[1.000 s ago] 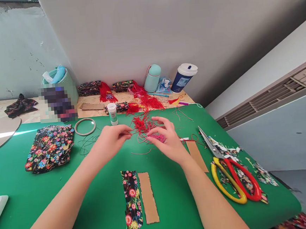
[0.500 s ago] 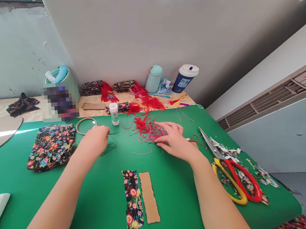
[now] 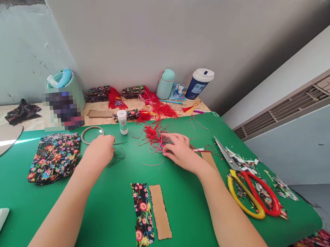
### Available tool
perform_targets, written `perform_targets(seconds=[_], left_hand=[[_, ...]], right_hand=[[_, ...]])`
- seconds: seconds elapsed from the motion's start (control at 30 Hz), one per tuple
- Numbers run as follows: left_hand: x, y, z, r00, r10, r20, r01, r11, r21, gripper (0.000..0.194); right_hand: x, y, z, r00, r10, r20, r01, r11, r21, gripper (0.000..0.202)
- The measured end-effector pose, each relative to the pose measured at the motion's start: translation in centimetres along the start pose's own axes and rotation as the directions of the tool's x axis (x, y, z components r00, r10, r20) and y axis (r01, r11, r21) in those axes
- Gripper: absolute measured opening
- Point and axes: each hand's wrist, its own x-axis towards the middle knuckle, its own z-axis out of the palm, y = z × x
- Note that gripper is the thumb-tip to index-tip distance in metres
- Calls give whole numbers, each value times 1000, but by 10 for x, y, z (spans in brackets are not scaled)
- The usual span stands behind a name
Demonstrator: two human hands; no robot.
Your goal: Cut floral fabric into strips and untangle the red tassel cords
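My left hand is closed beside a loose clump of dark thread; whatever its fingertips pinch is too small to make out. On the right, my right hand rests with fingers spread over a tangle of red and pink cords. Nearer me, a floral fabric strip lies beside a cardboard strip on the green mat. Between and beyond the hands stands a white and green glue stick.
Open scissors lie at right among fabric scraps. Folded floral cloth and a ring are at left. Along the back stand a mint bottle, a blue cup and red-tasselled floral pieces.
My right hand has shifted slightly left over the cords, uncovering more of a cardboard piece beside it. My left hand has moved slightly left.
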Motion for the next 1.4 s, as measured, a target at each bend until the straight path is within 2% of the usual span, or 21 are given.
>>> perform_targets(seconds=[0.1,0.2,0.33,0.47,0.53,0.57,0.63,0.73,0.77,0.83,0.9,0.97,1.03,1.1,1.13,1.2,1.27,1.33,1.4], left_hand=[[-5,3,-5,997,-39,61,35,998,56,27],[-8,8,-8,998,-28,55,25,998,59,29],[-7,16,-5,991,43,-124,-47,999,-27,30],[-5,28,0,927,169,-334,-268,923,-276,28],[-7,37,3,898,192,-395,-368,820,-439,27],[-9,43,6,895,196,-400,-403,739,-539,28],[-14,57,12,900,238,-366,-437,499,-749,34],[-19,76,23,883,356,-305,-349,64,-935,50],[-20,81,27,879,370,-302,-320,-14,-947,51],[-20,84,29,892,369,-263,-255,-70,-964,48],[-19,81,26,908,362,-212,-213,-38,-976,40],[-17,71,19,916,354,-190,-222,51,-974,27],[-15,56,8,926,317,-208,-285,224,-932,16],[-13,40,-1,927,268,-263,-364,466,-807,12],[-12,32,-5,930,232,-285,-368,590,-719,12],[-10,19,-11,949,185,-254,-294,810,-508,14],[-9,11,-13,974,128,-189,-181,937,-298,19],[-9,7,-13,993,51,-106,-64,990,-123,21],[-11,8,-12,1000,-13,-16,13,1000,-3,24]], right_hand=[[0,-1,5,1000,-15,19,15,1000,3,17],[2,-6,2,999,42,6,-43,990,137,17],[6,-12,-8,974,200,-102,-141,899,415,17],[6,-11,-13,920,342,-193,-122,717,687,23],[6,-10,-14,896,396,-203,-102,627,772,26],[6,-12,-14,891,406,-204,-91,598,796,27],[6,-18,-14,904,378,-200,-61,576,815,27],[6,-32,-13,955,249,-158,-16,578,816,23],[6,-37,-12,967,213,-142,-6,573,820,22],[6,-44,-10,976,177,-129,9,558,830,20],[7,-45,-7,973,176,-148,30,541,840,17],[9,-41,-4,961,202,-188,54,531,846,12],[11,-33,0,930,271,-248,58,558,828,9],[14,-23,4,880,343,-329,24,659,752,7],[16,-19,7,858,357,-370,-9,731,683,7],[19,-11,13,844,327,-426,-87,867,491,5],[21,-7,20,868,256,-426,-141,949,284,4],[23,-5,25,894,193,-404,-159,980,117,2],[24,-5,28,906,148,-397,-159,987,5,3]])
